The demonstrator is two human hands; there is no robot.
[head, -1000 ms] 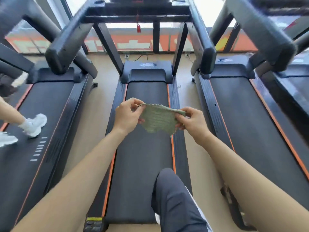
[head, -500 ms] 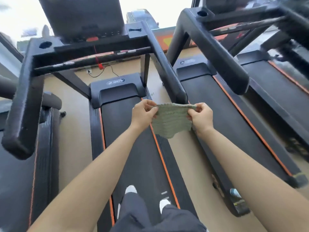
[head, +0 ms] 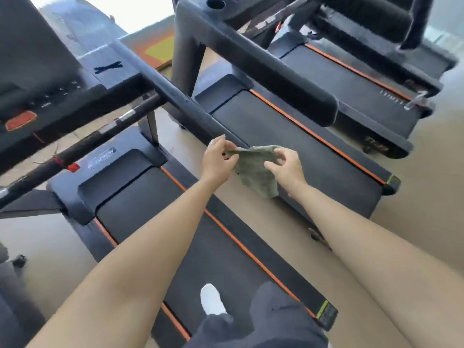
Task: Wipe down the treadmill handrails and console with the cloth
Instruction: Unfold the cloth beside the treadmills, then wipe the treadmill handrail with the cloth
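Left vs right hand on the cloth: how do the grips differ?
Left hand pinches a bunched corner of the cloth tightly; right hand holds the opposite edge loosely, thumb spread from fingers. Left hand sits beside the handrail; right hand lies farther off. Both hold the cloth in the air, off the rail.

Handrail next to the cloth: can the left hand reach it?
Probably yes. The left hand is close to the near end of the handrail, and nothing stands between them. It pinches the cloth, so the cloth would likely touch first.
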